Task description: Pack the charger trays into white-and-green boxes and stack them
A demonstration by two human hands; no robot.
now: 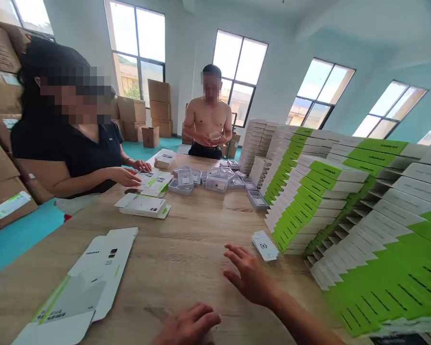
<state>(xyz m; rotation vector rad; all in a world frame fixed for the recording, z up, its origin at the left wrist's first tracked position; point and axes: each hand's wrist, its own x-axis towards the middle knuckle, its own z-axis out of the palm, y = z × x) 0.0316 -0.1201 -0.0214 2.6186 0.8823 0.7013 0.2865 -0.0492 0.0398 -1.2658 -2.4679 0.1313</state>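
My right hand is over the wooden table, fingers apart, with nothing in it. Just beyond its fingertips lies a small stack of white printed cards. Lower in the head view, slightly blurred, my left hand hovers or rests near the table's front edge. Its fingers are loosely bent and no object shows in them; part of the hand is cut off by the frame. A flattened white and green carton lies unfolded to the left of my left hand.
Tall stacks of white and green boxes line the right side. Clear plastic cases pile up mid-table. At the left, a co-worker's hands touch flat cartons near a carton stack. Another person stands at the far end holding something pale.
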